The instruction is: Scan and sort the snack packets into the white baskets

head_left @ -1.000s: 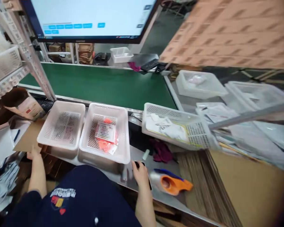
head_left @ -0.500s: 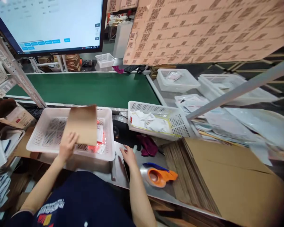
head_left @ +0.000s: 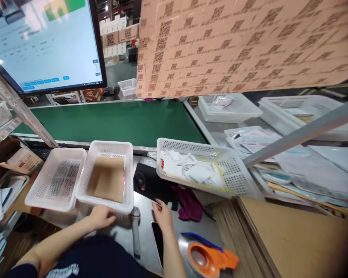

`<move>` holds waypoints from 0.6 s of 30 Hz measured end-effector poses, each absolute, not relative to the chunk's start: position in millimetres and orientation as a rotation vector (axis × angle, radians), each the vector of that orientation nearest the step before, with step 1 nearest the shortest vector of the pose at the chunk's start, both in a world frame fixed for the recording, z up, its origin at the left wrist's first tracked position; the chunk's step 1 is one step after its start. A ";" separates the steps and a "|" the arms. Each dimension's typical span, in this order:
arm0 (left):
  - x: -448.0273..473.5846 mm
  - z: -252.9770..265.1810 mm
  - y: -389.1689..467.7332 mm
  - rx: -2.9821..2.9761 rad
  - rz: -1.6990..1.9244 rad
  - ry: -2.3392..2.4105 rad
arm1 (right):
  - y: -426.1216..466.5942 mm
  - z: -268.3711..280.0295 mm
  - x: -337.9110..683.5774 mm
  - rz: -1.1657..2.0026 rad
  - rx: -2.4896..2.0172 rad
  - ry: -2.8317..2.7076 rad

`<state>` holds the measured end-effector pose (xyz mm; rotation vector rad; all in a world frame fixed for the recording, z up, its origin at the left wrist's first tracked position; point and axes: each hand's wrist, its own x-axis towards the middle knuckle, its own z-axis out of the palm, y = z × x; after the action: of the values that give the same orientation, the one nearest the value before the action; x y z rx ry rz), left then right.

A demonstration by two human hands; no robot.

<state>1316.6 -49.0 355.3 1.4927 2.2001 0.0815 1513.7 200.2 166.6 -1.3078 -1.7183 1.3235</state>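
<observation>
My left hand (head_left: 103,217) is at the front wall of a white perforated basket (head_left: 129,175), its thumb apart from loosely bent fingers and nothing visible in it. A brown cardboard piece (head_left: 107,178) lies inside that basket, over a strip of something reddish. Another white basket (head_left: 56,179) stands against it on the left. My right hand (head_left: 162,214) hovers over the metal table, its fingers pinched around a small dark thing too small to name. Beneath my right wrist lies a black phone-like slab (head_left: 157,237). Between my hands is a grey-handled tool (head_left: 136,235).
An orange tape dispenser (head_left: 217,258) and maroon cloth (head_left: 190,204) lie to the right, beside stacked cardboard (head_left: 234,231). A basket of white papers (head_left: 191,168) stands behind them. A mouse (head_left: 140,180), green conveyor (head_left: 118,119), monitor (head_left: 55,50) and slanting pole (head_left: 301,133) lie beyond.
My left hand has let go of the cardboard piece, which now lies in the basket, and drawn back towards me. Two baskets now show separately side by side. The view has shifted.
</observation>
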 end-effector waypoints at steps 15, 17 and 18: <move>1279.7 331.6 66.3 1.739 0.051 2.227 | 219.8 169.8 1459.8 0.981 -1.199 -2.036; 1289.1 294.8 9.1 1.607 -0.048 2.224 | 225.7 169.6 1443.5 0.847 -1.150 -2.160; 1290.0 276.4 -22.2 1.531 -0.088 2.192 | 228.1 167.9 1437.5 0.790 -1.108 -2.210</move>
<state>1290.0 -22.2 276.4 1.5313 2.1918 -0.0875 1437.5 228.1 167.9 -1.1079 -2.2097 0.7903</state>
